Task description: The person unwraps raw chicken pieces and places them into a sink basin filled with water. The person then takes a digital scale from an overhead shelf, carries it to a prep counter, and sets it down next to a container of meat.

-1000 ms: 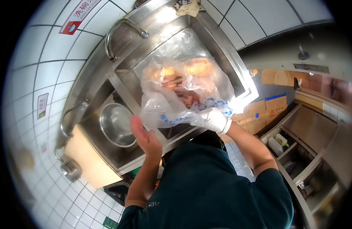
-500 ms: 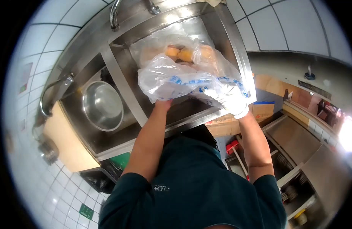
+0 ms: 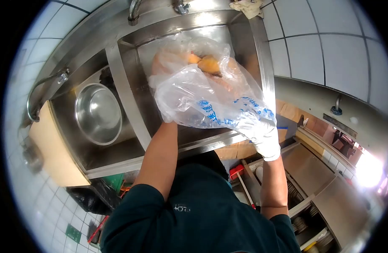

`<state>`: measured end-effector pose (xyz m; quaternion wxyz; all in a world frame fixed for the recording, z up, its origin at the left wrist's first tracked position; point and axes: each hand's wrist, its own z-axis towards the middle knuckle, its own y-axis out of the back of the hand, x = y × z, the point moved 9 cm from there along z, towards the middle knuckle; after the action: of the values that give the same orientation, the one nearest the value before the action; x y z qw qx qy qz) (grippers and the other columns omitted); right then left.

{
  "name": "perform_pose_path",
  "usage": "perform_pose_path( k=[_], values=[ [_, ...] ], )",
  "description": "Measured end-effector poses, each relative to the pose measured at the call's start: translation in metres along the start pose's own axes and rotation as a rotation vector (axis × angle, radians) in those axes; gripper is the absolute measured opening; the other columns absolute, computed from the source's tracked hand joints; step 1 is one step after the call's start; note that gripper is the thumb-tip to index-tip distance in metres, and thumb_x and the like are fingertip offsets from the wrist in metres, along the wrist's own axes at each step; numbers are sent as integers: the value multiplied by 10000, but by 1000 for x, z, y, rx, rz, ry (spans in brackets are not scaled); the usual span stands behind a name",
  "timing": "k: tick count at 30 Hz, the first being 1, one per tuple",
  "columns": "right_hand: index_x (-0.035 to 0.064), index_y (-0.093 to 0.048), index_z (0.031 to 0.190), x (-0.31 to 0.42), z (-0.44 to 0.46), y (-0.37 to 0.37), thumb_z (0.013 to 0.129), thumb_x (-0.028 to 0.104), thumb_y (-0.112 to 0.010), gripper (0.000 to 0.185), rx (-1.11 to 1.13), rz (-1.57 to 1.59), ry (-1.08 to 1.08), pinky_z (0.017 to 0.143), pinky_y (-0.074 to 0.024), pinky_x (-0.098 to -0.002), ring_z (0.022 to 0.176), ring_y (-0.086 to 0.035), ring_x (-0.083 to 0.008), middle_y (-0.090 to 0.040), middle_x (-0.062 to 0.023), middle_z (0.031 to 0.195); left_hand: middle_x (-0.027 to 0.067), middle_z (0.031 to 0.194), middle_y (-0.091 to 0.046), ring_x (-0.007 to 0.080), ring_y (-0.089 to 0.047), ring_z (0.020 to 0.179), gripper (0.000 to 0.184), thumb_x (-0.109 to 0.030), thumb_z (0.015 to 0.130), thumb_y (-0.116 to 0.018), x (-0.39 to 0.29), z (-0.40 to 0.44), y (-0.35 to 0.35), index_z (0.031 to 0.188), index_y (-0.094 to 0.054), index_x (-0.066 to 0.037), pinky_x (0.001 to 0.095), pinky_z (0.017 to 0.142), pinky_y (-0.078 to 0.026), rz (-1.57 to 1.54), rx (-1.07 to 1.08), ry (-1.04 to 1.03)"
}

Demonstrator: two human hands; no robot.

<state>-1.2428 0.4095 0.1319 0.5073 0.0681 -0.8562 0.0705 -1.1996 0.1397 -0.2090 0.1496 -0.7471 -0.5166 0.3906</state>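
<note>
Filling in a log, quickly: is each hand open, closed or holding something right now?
Left hand: hidden by the plastic bag; open or closed cannot be told.
Right hand: gloved, closed, holding the plastic bag near its blue print.

One printed bag (image 3: pixel 185 90); one metal bowl (image 3: pixel 98 113)

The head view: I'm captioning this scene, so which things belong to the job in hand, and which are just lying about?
Likely part of the job:
translucent plastic bag, held by the gloved right hand; left hand mostly hidden by it
orange-yellow contents
sink basin around them

Apparently just lying about:
metal bowl
cloth
black bag
</note>
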Motion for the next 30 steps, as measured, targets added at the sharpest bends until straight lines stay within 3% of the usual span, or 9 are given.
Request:
perform_pose_path(
  k=[5,15,17,18,22,23,26,27,30],
  values=[
    [1,-774,1090,18,2,24,858,36,-825,240,-76,-17,107,893,-588,-327,995,-721,-174,-761,-103,1133,53,1282,-649,228,-626,1126,400,-257,975,-693,5,7,2,1340,-593,-126,420,891,-526,12,-9,-13],
    [-5,-740,1003,56,22,60,871,-46,-782,144,-208,-250,289,894,-591,-326,983,-721,-177,-771,-103,1085,58,1213,-686,214,-681,1027,390,-270,981,-692,21,-6,17,1332,-608,-121,374,793,-578,212,-175,61],
    [-3,-736,1038,81,32,54,888,-46,-764,159,-255,-320,337,876,-608,-333,967,-727,-179,-775,-97,1038,66,1085,-699,204,-691,944,267,-200,981,-687,15,-25,15,1213,-640,-77,357,749,-575,306,-254,175],
    [-3,-768,1087,102,34,39,861,22,-822,234,-299,-214,288,820,-532,-255,874,-628,-77,-753,-17,1012,70,1022,-706,198,-695,902,207,-166,981,-685,11,-38,13,1153,-657,-54,348,727,-574,358,-292,232],
    [-25,-749,1100,131,54,63,927,68,-767,197,-515,-632,397,790,-534,-248,828,-631,-89,-761,-44,950,57,866,-671,183,-670,784,35,-74,989,-637,-15,-83,-18,971,-626,-46,324,701,-553,261,-248,235],
    [-26,-691,1246,115,70,81,923,119,-780,365,-483,-579,328,876,-550,-306,934,-689,-190,-755,-132,1064,56,865,-667,180,-664,775,45,-68,996,-621,-24,-97,-32,955,-615,-52,323,698,-551,269,-251,249],
    [-30,-563,1417,152,56,46,896,195,-810,619,-704,-1128,819,1027,-507,-397,1174,-652,-334,-682,-226,1272,63,854,-662,188,-646,746,78,-54,1014,-588,-47,-118,-74,937,-593,-51,343,732,-556,251,-271,228],
    [-22,-450,1513,151,54,41,847,238,-859,823,-750,-1240,774,1139,-435,-449,1383,-520,-379,-550,-260,1462,67,849,-661,194,-641,736,84,-49,1019,-580,-55,-122,-86,936,-587,-47,353,750,-559,237,-283,213],
    [-23,-445,1515,123,28,18,829,308,-869,872,-637,-1052,840,1168,-396,-469,1413,-466,-430,-517,-276,1486,72,816,-646,207,-623,720,95,-41,1034,-559,-82,-123,-142,941,-572,-30,401,839,-570,141,-52,183]
  ],
)
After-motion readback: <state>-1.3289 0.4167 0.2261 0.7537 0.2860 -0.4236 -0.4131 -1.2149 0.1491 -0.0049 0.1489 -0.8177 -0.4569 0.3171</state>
